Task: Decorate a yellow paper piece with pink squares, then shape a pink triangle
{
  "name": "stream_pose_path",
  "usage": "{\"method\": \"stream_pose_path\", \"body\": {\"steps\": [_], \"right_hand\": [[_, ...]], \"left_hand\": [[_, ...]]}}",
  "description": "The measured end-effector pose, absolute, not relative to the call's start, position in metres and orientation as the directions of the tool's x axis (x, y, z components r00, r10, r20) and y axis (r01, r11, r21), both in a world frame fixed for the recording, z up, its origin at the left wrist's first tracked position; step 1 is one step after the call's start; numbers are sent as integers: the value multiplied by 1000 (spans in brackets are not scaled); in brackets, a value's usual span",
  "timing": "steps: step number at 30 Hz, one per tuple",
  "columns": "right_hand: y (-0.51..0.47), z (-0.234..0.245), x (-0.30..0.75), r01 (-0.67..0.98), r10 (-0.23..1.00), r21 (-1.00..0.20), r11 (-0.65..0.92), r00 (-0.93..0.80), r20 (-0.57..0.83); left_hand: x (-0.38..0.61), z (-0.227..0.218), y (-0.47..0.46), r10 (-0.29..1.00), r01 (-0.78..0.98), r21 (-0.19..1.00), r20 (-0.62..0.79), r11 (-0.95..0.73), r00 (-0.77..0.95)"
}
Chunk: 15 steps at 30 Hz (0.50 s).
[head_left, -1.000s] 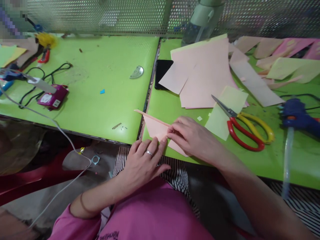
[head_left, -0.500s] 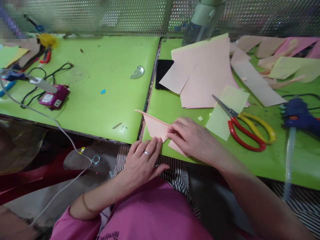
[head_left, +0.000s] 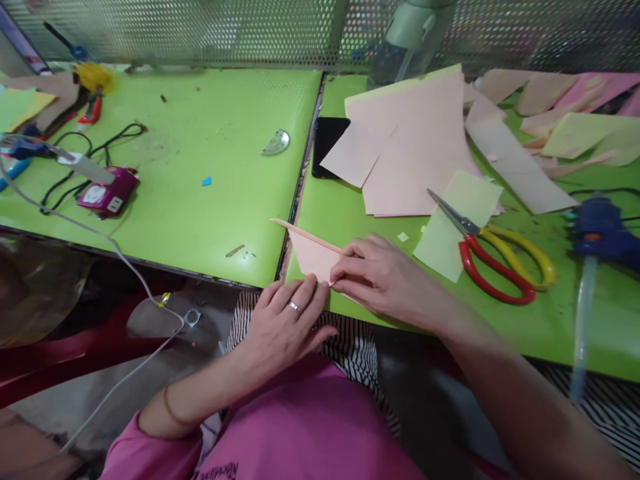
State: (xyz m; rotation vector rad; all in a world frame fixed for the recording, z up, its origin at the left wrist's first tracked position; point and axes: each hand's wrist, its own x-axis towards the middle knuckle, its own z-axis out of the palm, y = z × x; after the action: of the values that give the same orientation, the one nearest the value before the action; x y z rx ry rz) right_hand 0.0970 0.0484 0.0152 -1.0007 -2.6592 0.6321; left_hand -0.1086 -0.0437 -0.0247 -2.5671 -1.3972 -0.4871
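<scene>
A pale pink sheet of paper (head_left: pixel 313 255) lies at the front edge of the green table, with a narrow fold along its far side. My left hand (head_left: pixel 287 310), a ring on one finger, rests with fingers stretched out and their tips on the paper's near edge. Fingers of my right hand (head_left: pixel 380 277) are pinched together on the paper's right part, close to the left fingertips. That hand hides the paper's right end. Right of it, scissors (head_left: pixel 470 230) with red and yellow handles lie partly over a pale yellow-green paper piece (head_left: pixel 440 250).
Large pink sheets (head_left: pixel 415 147) partly cover a black phone (head_left: pixel 327 143). A water bottle (head_left: pixel 407 43) stands behind them. A blue glue gun (head_left: pixel 600 227) lies at the right, a purple power adapter (head_left: pixel 110 193) with cables at the left. A gap (head_left: pixel 300 173) runs between two tabletops.
My right fingers have moved slightly left and down along the paper, nearer to the left fingertips. My left hand stays almost in place.
</scene>
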Motion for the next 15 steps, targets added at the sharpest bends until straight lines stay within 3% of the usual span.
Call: {"method": "stream_pose_path", "body": {"steps": [8, 15], "right_hand": [[49, 17, 95, 557, 653, -456, 694, -754, 72], [50, 18, 90, 561, 672, -516, 647, -739, 39]], "left_hand": [[-119, -10, -34, 715, 762, -67, 301, -645, 631], [-119, -11, -35, 714, 766, -72, 315, -639, 625]]}}
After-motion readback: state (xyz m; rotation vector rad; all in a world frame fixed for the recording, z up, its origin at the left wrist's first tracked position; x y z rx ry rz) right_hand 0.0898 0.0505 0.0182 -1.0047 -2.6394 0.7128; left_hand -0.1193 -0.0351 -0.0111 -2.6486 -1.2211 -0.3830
